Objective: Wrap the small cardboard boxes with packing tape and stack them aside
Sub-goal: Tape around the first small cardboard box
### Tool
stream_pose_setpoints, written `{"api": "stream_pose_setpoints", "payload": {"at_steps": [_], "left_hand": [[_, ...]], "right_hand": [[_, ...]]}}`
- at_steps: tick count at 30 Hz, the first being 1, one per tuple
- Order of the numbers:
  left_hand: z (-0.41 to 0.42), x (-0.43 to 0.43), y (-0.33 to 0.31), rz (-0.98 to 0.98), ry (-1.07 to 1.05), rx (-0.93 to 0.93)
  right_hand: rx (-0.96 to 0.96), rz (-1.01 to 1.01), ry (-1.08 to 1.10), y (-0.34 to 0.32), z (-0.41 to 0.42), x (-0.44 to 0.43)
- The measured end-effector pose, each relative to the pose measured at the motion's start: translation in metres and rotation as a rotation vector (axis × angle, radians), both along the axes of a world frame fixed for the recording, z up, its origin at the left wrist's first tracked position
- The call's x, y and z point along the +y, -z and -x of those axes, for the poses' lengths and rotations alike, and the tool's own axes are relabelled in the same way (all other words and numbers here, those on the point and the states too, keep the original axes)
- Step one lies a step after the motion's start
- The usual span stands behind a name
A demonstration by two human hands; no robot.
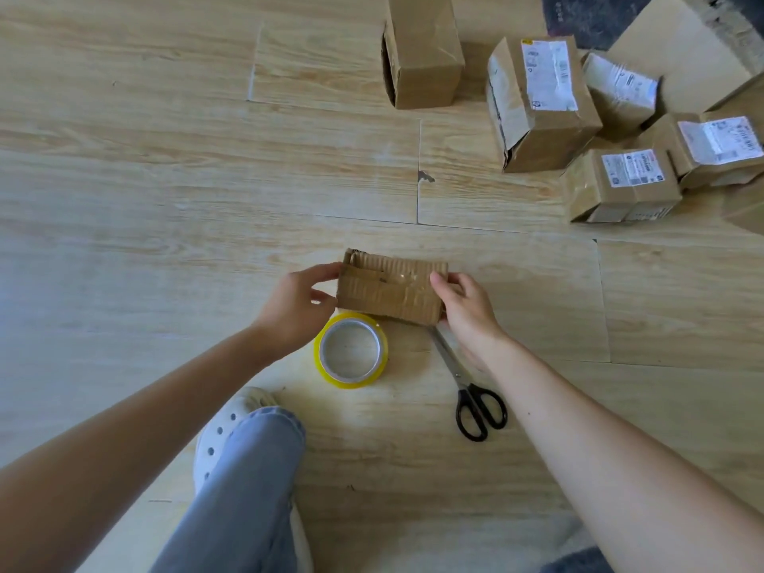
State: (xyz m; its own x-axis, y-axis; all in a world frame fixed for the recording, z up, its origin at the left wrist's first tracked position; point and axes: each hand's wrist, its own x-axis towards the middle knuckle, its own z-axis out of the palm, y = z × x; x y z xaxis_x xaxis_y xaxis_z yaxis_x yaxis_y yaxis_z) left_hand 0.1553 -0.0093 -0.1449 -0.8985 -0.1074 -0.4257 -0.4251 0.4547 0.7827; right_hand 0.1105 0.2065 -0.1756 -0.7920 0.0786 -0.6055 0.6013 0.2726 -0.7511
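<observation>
— What couldn't you make out?
— The left hand [295, 308] pinched the left end of the small cardboard box [390, 289] between thumb and fingers. The box sat centre, just behind the yellow tape roll [350, 350]. Whether it touched the wooden floor [165, 179], I couldn't tell. The right hand [467, 312] gripped the right end, thumb on the front and fingers hidden behind. The scissors' [471, 386] blade tips vanished under that hand.
— And the box?
— Brown, with bare corrugated ribs, a torn top-left corner and shiny tape scraps. The pile of labelled boxes [541, 105] ran off the right edge.
</observation>
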Motion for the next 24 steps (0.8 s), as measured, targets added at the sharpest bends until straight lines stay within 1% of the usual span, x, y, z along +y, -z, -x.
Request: {"api": "stream_pose_setpoints", "payload": {"at_steps": [3,5,6,8,9,11,13,14,16,18,21,24], "left_hand": [[-0.007,-0.005,0.002,-0.046,-0.029,0.066],[-0.014,-0.007,0.005,-0.078,-0.062,0.077],[-0.02,-0.007,0.006,-0.059,-0.084,0.097],[-0.036,-0.008,0.008,0.094,-0.067,0.236],[-0.044,-0.008,0.009,0.188,0.01,0.329],[-0.057,-0.007,0.009,0.339,0.286,0.468],[-0.066,-0.004,0.016,0.466,0.588,0.564],[-0.067,0.0,0.019,0.514,0.698,0.577],[-0.066,0.007,0.027,0.584,0.846,0.54],[-0.062,0.014,0.035,0.64,0.949,0.422],[-0.057,0.017,0.051,0.78,1.03,0.235],[-0.056,0.02,0.057,0.864,1.088,0.181]], "right_hand": [[0.005,0.071,-0.018,0.001,-0.003,-0.002],[-0.001,0.094,0.007,0.001,-0.005,-0.004],[-0.006,0.092,0.028,0.002,-0.007,-0.005],[-0.001,0.028,0.061,0.005,-0.015,-0.005],[0.025,-0.027,0.065,0.007,-0.021,-0.003],[0.105,-0.153,0.012,0.012,-0.037,0.001],[0.133,-0.22,-0.065,0.018,-0.055,0.001],[0.123,-0.222,-0.101,0.02,-0.063,0.0],[0.104,-0.223,-0.192,0.027,-0.075,-0.003],[0.067,-0.231,-0.296,0.031,-0.082,-0.009],[0.0,-0.224,-0.366,0.033,-0.086,-0.02],[-0.013,-0.245,-0.373,0.032,-0.086,-0.025]]}}
